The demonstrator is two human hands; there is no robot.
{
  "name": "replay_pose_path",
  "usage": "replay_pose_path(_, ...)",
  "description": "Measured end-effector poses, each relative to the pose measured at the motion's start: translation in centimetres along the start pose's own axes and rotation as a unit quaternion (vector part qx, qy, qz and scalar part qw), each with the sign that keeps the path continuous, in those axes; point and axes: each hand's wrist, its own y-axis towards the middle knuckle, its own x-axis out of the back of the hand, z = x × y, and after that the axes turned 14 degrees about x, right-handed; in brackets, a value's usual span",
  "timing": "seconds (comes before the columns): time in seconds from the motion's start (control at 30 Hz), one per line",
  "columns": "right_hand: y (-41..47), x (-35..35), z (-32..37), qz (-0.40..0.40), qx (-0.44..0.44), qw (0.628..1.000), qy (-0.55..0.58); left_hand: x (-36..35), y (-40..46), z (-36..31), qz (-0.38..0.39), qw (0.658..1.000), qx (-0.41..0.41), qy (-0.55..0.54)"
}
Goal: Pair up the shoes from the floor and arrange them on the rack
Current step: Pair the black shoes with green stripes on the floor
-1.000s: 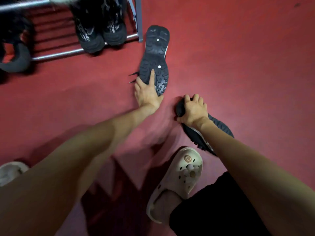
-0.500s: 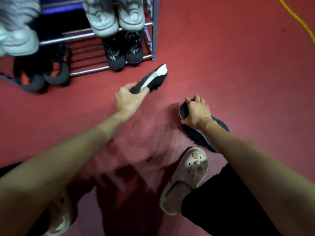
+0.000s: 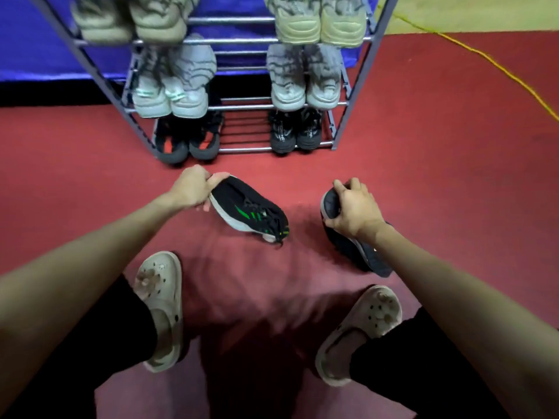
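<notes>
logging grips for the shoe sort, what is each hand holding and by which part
The left hand holds a black sneaker with green stripes by its heel. The right hand grips the other black sneaker over one end; heel or toe cannot be told.

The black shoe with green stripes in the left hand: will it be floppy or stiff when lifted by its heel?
The black shoe with green stripes probably stays mostly stiff: its pale sole looks thick. The knit upper seems soft, likely light. Loose laces may dangle.

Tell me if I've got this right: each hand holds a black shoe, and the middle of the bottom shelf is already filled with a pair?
Not quite. The head view shows the bottom shelf bare in the middle, with pairs only at its ends. The left hand and right hand do each hold a black shoe.
</notes>
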Motion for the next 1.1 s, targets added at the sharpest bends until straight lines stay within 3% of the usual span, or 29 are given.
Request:
replay_pose_path(0.1,0.5,-0.4,1.3,0.011,0.01,1.0,0.004,0.7,0.9,1.7,0.142,0.99,-0.004,0.018)
replay_pose_path(0.17,0.8,-0.9,1.7,0.018,0.014,1.0,0.009,-0.2,1.3,1.9,0.197,0.979,-0.009,0.059)
replay_pose_path(0.23,1.2,-1.2,2.0,0.022,0.021,0.999,0.014,-1.8,1.8,1.8,0.179,0.975,-0.01,0.131)
replay_pose_path(0.3,1.7,-1.4,2.3,0.012,0.025,1.0,0.015,-3.8,2.6,1.9,0.108,0.978,-0.011,0.178)
replay_pose_path(0.37,2.0,-1.2,2.5,-0.025,0.025,0.999,0.034,-5.8,3.3,2.2,0.078,0.989,0.02,0.121)
replay_pose_path(0.47,2.5,-0.5,2.9,-0.124,0.033,0.987,0.092,-8.0,3.4,3.0,0.081,0.992,0.084,0.058)
replay_pose_path(0.6,3.7,0.1,3.4,-0.261,0.064,0.953,0.142,-10.2,1.6,4.1,0.12,0.983,0.122,0.074)
replay_pose_path(0.67,4.3,-0.5,3.6,-0.286,0.061,0.944,0.152,-11.2,0.6,4.4,0.117,0.98,0.141,0.076)
replay_pose_path(0.87,2.5,-8.0,4.4,-0.174,-0.033,0.978,0.109,-14.0,-2.5,5.0,0.095,0.97,0.222,0.042)
replay_pose_path(0.97,0.5,-11.8,4.8,-0.126,-0.158,0.966,0.162,-15.5,-3.9,5.5,0.115,0.963,0.241,0.044)
replay_pose_path(1.1,-1.1,-14.7,4.7,-0.068,-0.196,0.961,0.183,-16.7,-4.9,6.3,0.136,0.951,0.278,0.02)
